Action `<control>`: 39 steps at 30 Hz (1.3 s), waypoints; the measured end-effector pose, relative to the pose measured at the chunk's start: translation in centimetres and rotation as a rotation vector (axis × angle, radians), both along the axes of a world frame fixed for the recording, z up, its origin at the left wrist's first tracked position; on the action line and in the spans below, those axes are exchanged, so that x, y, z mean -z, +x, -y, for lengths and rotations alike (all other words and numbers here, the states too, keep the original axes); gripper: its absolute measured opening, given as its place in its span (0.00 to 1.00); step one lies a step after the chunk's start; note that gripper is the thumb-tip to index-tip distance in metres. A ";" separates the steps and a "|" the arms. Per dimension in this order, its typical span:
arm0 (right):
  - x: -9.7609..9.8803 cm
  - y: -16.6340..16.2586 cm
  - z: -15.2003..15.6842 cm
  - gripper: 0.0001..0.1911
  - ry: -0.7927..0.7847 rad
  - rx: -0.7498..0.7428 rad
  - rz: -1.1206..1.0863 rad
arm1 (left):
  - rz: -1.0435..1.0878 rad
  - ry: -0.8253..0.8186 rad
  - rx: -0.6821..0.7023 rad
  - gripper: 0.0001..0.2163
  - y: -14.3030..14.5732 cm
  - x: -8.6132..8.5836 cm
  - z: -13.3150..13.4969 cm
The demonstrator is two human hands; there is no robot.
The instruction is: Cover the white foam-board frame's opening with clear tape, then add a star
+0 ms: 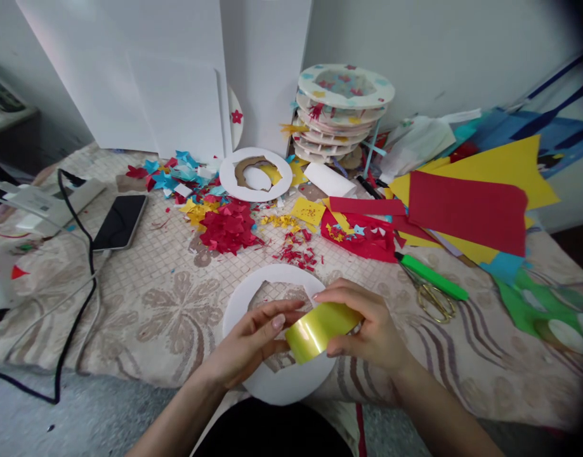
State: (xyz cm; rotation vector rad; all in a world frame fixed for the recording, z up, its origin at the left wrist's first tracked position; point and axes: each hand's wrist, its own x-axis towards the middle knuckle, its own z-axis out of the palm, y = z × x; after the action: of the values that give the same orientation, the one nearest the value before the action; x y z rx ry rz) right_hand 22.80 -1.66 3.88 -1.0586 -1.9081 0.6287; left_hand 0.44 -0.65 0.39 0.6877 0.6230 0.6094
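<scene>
Both my hands hold a roll of shiny yellow tape (320,330) just above a white paper ring (276,381) with a cut-out middle, which lies on the patterned cloth in front of me. My left hand (250,343) pinches the tape's left end with thumb and fingers. My right hand (362,324) wraps over the roll from the right.
Red and yellow paper scraps (227,225) lie in piles beyond the ring. Another white ring (256,174), a stack of decorated rings (341,111), coloured paper sheets (467,206), scissors (434,298), a green marker (431,274), a phone (120,221) and a black cable (89,266) surround them.
</scene>
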 end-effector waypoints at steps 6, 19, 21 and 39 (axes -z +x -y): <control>-0.6 -0.3 0.1 0.29 0.199 0.077 0.169 | -0.576 0.553 -0.234 0.07 -0.7 -1.7 -0.2; -2.3 -1.3 -0.1 0.28 0.489 0.002 0.588 | -0.782 0.701 0.009 0.07 -0.9 -3.1 -1.7; -2.6 -1.3 -0.1 0.28 0.497 -0.020 0.653 | -0.779 0.705 0.045 0.08 -0.8 -3.3 -2.1; -3.6 -1.6 0.0 0.28 0.438 -0.092 0.869 | -0.748 0.749 0.227 0.07 0.0 -3.4 -4.2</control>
State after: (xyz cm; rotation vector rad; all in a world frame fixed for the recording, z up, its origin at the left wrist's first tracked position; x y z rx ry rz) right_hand 21.16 -1.70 7.52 -1.0319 -2.6711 -0.2796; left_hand 0.42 3.54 3.75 1.7071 0.9934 0.3464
